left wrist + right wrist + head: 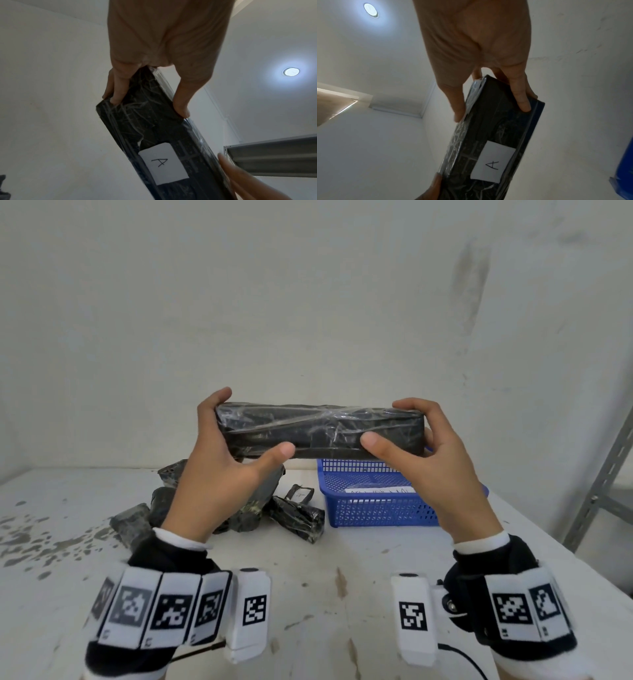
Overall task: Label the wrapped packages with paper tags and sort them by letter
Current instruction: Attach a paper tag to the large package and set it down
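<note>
A long black package (320,430) wrapped in clear film hangs level in the air above the table, held at both ends. My left hand (226,453) grips its left end, thumb on the near face and fingers over the far side. My right hand (424,453) grips the right end the same way. Both wrist views show a white paper tag (163,163) (493,161) marked "A" stuck on the package's (150,121) (489,121) far face. Several smaller black wrapped packages (294,517) lie on the table below.
A blue mesh basket (373,510) stands on the white table (308,570) at the right, with a written paper inside. A grey metal shelf post (599,474) rises at the far right. A white wall closes the back.
</note>
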